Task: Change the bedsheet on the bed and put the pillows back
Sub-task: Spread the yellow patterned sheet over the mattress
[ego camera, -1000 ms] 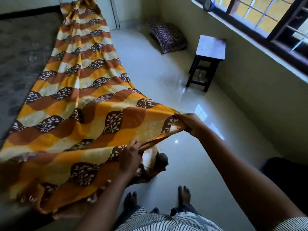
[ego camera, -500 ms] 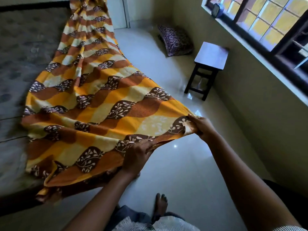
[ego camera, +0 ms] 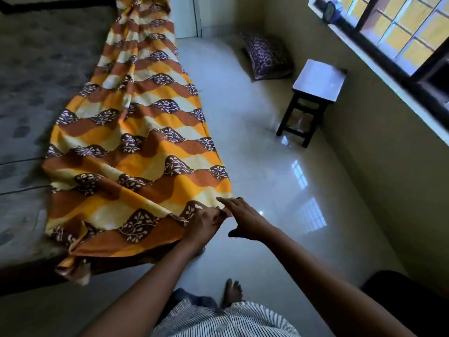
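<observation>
The bed (ego camera: 36,81) fills the left side, its grey mottled mattress bare along the far left. The glossy pale tiled floor (ego camera: 267,190) takes up the middle of the room and reflects the window panes. The bedsheet (ego camera: 136,161), patterned in orange, yellow and brown waves with dark leaf motifs, lies lengthwise along the bed's floor-side edge. It is bunched narrow at the far end and spread wider toward the person, and its near end spills in folds over the foot of the bed. A dark-framed window (ego camera: 401,27) with yellow panes runs along the right wall. Below it, a small dark-legged stool (ego camera: 313,93) with a pale top stands on the floor close to the wall. Beyond the stool, a dark printed pillow (ego camera: 267,57) rests on the floor in the corner, well apart from the bed. At the bottom of the view are the person's striped garment (ego camera: 218,319) and one bare foot (ego camera: 232,291). The left hand (ego camera: 206,224) grips the bedsheet's near hem just beside its right corner, fingers curled into the cloth. The right hand (ego camera: 245,220) is released, fingers straight and reaching to that corner; whether they touch the cloth cannot be told. A small clock (ego camera: 331,12) sits on the window sill.
</observation>
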{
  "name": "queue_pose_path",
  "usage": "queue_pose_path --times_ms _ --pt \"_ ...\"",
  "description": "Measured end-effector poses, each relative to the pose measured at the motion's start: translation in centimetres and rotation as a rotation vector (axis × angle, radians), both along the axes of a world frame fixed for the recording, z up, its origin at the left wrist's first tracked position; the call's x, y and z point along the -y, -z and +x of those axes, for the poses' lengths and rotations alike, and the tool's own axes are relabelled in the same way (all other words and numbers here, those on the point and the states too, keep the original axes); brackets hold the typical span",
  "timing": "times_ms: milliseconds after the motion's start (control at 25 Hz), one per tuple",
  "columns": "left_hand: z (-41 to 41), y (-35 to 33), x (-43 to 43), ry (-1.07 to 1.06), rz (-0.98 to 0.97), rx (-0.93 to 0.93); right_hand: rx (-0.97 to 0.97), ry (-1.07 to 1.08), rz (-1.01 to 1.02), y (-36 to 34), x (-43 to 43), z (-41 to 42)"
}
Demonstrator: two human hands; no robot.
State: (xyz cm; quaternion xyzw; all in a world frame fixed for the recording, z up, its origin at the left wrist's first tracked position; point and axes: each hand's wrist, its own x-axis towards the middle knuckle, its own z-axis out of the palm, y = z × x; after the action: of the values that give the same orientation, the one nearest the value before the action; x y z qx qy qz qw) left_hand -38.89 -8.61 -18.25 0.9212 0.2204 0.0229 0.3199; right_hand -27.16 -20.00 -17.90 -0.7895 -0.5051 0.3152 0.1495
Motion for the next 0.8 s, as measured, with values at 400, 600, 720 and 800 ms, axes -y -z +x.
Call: queue_pose_path --times_ms 400,600,720,800 --pt "-7.1 1.4 -8.9 -0.494 0.222 -0.030 0.326 0.335 -0.027 -1.9 2.9 3.6" --pt "-4.9 -1.2 -7.0 -0.183 0.270 0.156 0.105 0.098 0.066 -1.6 -2.8 -1.9" --pt "-5.0 -2.6 -5.0 -0.060 0.376 0.239 0.144 0.065 0.233 -2.9 -7.5 -4.6" --pt "-6.1 -1.7 -6.1 -0.080 0.412 0.207 0.185 0.092 0.319 -4.0 -7.7 -3.9"
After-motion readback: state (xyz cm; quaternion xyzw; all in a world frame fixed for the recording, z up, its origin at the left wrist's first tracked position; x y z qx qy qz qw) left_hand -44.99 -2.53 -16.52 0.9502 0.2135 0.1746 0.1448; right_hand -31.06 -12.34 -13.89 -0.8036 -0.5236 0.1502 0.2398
